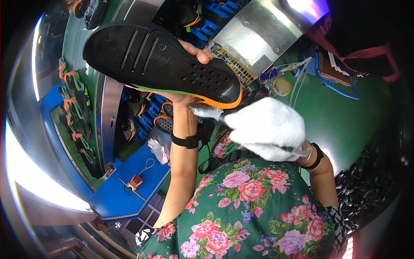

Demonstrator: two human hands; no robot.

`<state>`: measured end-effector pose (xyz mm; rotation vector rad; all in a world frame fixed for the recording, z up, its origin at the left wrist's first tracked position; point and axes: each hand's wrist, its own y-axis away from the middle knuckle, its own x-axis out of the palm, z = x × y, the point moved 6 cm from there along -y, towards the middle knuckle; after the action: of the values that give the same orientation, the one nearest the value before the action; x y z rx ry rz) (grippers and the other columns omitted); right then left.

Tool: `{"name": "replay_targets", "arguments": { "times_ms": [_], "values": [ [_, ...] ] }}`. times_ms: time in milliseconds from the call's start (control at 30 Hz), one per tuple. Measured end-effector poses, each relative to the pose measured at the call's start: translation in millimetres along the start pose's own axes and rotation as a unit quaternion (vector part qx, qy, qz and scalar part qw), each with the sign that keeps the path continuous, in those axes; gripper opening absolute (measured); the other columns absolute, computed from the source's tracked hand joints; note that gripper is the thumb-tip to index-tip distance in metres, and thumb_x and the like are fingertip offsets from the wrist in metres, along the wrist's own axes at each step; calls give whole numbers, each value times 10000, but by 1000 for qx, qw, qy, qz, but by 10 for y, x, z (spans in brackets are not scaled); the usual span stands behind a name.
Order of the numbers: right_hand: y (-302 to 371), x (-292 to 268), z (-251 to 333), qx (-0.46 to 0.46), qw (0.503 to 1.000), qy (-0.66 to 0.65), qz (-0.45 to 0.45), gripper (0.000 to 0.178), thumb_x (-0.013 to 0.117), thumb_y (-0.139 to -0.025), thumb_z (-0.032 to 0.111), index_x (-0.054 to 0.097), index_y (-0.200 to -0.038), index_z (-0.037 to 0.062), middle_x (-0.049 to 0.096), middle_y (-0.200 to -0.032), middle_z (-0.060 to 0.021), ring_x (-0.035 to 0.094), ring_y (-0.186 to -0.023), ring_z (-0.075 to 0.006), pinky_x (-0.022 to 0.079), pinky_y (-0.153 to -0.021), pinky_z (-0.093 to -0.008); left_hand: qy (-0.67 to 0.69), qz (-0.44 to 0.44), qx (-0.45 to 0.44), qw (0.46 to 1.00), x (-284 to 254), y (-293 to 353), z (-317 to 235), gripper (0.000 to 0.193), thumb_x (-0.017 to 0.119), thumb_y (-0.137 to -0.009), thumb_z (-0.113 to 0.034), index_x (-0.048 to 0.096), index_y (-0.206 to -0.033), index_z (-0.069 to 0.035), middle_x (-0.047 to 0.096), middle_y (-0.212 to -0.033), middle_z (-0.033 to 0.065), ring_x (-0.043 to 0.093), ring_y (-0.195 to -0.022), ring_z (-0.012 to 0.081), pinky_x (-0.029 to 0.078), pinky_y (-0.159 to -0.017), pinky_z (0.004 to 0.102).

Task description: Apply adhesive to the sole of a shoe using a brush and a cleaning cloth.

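Note:
A black shoe sole point(142, 60) with an orange and green rim is raised in front of me, its ribbed and perforated face in view. My left hand point(183, 96) supports it from beneath, with fingertips curled over the far edge; the palm is mostly hidden by the sole. My right hand point(266, 128), in a white knitted glove, is closed around the dark handle of a short tool. That tool's silvery, blurred head point(206, 111) lies by the sole's near orange edge, over my left wrist; I cannot tell whether they touch.
At the left, a green conveyor belt point(100, 129) runs past a row of colourful soles point(77, 112). A blue rack point(215, 15) holds more soles. A metal panel point(263, 32) stands ahead. A crumpled glove point(158, 151) lies near a blue table point(123, 198). Black pieces point(366, 185) are heaped at right.

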<state>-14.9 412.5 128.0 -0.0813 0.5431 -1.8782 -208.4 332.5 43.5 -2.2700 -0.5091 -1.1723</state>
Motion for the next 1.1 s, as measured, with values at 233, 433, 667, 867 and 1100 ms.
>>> {"name": "replay_targets", "arguments": {
  "times_ms": [233,433,667,867,1100],
  "values": [
    [0,-169,-50,31,991,122,-46,213,823,-751,23,784,-953,80,773,-997,-94,713,-796,-245,570,-712,-355,-73,12,12,997,21,-70,7,1033,504,-791,-913,590,-1184,38,621,-1038,160,664,-907,294,523,-879,462],
    [-41,-131,-250,86,993,-77,-5,232,813,-734,-5,784,-957,52,777,-951,-119,722,-791,-246,567,-702,-358,-47,-30,-46,997,-30,-75,80,1119,465,-704,-995,589,-1147,24,608,-1008,157,642,-825,281,506,-822,430],
    [-5,6,-140,-36,990,138,7,227,812,-792,60,780,-1016,81,769,-1050,-87,709,-849,-240,569,-706,-349,-24,-53,-99,993,-61,-144,77,1297,396,-541,-1089,575,-1208,9,617,-978,158,616,-767,292,524,-716,448],
    [-82,4,-226,23,996,-60,56,224,807,-722,12,799,-937,71,782,-996,-111,733,-826,-254,576,-714,-348,-3,-90,-140,986,-33,-58,87,1372,352,-551,-1093,486,-1431,-50,663,-1106,168,659,-827,315,551,-692,479],
    [11,145,-293,-37,991,12,128,323,772,-760,79,764,-1081,107,751,-1106,-83,702,-846,-236,575,-684,-340,-4,-60,-268,962,-227,-20,255,1359,290,-616,-1078,472,-1469,-36,675,-1146,236,695,-820,366,576,-700,498]
  ]
}}
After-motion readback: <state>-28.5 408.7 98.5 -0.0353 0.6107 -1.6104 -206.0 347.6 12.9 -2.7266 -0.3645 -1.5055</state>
